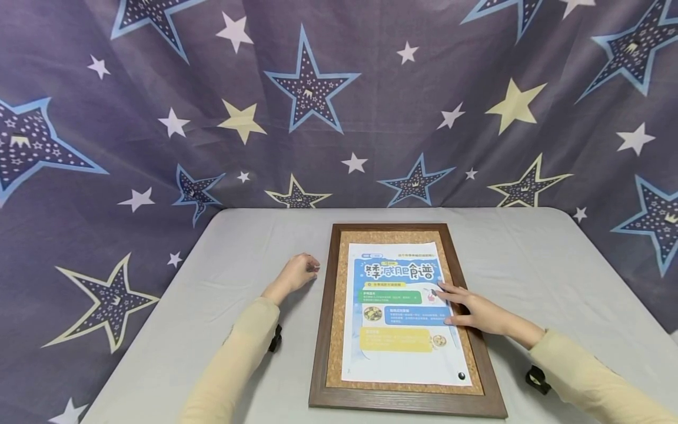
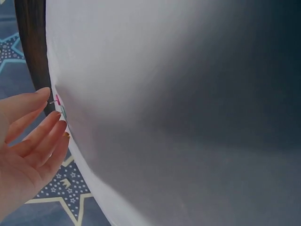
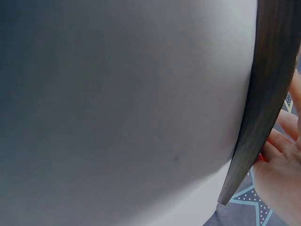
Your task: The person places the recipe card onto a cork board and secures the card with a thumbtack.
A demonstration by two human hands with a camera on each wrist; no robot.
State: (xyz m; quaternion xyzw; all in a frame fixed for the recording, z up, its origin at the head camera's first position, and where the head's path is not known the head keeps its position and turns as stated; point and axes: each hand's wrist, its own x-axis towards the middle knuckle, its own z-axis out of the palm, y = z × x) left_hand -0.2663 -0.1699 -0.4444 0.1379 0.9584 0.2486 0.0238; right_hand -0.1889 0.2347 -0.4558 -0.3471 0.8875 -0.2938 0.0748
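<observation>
A brown-framed cork board (image 1: 320,353) lies on the table, bearing a printed sheet (image 1: 402,368). One black pushpin (image 1: 461,376) sits at the sheet's lower right corner. Left of the frame is my left hand (image 1: 296,272). In the left wrist view, its thumb and fingertips are close to a pink pushpin (image 2: 58,100), a green pushpin (image 2: 64,112) and something small and yellow (image 2: 66,134); thumb and forefinger stand apart around the pink one. My right hand (image 1: 479,312) rests on the sheet's right edge, fingers extended. Something small and red (image 3: 261,157) shows beside that hand, mostly hidden.
Pale grey cloth covers the table (image 1: 529,253) on both sides of the board. A star-patterned curtain (image 1: 365,118) hangs behind and at the sides. Dark wrist devices (image 1: 537,378) sit beneath both forearms.
</observation>
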